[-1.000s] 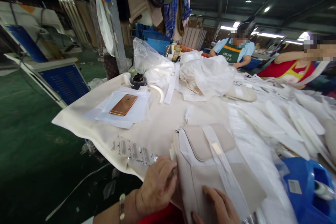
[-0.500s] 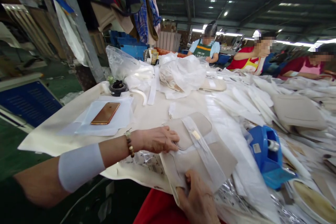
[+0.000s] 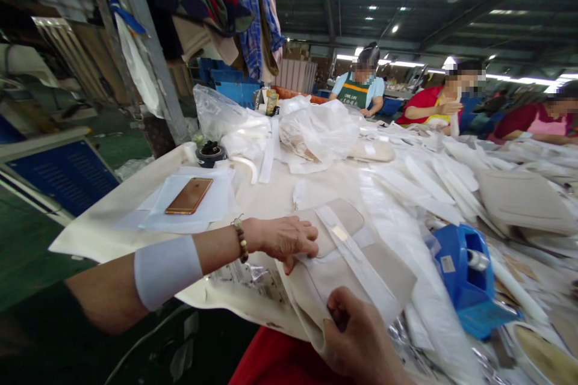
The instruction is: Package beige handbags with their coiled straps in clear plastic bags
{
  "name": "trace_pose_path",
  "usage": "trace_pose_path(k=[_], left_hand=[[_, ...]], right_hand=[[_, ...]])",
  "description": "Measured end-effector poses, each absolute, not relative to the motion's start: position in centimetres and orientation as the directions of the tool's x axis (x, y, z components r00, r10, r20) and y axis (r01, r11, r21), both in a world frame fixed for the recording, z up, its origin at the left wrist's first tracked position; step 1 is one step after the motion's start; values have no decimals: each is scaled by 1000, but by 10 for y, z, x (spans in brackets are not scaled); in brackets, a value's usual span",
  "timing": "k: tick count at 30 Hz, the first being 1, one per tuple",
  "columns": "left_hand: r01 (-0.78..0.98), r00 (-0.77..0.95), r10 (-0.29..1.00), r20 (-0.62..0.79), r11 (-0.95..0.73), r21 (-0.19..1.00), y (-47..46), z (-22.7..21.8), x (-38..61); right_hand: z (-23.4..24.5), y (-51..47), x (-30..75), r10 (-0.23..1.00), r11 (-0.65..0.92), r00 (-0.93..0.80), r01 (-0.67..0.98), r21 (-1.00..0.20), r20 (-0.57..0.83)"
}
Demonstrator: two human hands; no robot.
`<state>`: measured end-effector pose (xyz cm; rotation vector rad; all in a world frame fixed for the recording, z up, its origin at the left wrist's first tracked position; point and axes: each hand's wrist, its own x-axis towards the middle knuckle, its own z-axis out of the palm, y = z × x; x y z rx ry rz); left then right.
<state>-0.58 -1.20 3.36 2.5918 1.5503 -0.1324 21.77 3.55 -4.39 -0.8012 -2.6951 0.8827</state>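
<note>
A beige bag (image 3: pixel 347 261) with a rounded flap lies in front of me on the cloth-covered table (image 3: pixel 112 222), wrapped in white tissue, with a white strip (image 3: pixel 356 258) running diagonally across it. My left hand (image 3: pixel 284 237) rests flat on the bag's left side, fingers spread over the tissue. My right hand (image 3: pixel 361 337) is curled on the bag's near edge, pinching the wrapping. A beaded bracelet and a white sleeve band sit on my left arm.
A gold phone (image 3: pixel 188 195) lies on white paper at the left. A blue tape dispenser (image 3: pixel 469 280) stands to the right. Clear plastic bags (image 3: pixel 316 126) and a black tape roll (image 3: pixel 211 153) sit farther back. Three other people work along the far side. White strips cover the right.
My left hand has slid from the bag's near left corner up onto its left side. My right hand has closed on the near edge. The view has swung right.
</note>
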Motion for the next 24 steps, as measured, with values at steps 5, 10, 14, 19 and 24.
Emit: trace_pose_path(k=[5,10,14,19,24], left_hand=[[868,471,879,-73,-447,218,11,35,-2],[837,434,900,-47,-384,390,34,24,11],[843,361,926,-109,-274,462,43,19,21],[859,378,923,-69,-323,397,49,35,32],[890,394,919,-34,-372,265,57,63,48]], right_hand=[[5,64,229,525,761,-844,406,-506,113],[32,84,234,478,816,-869,388,-428,125],[32,96,241,509,797,-859,445,-409,58],[36,109,253,543,721,-832,532,-444,-114],[53,109,249,549,763,-836,496,-416,11]])
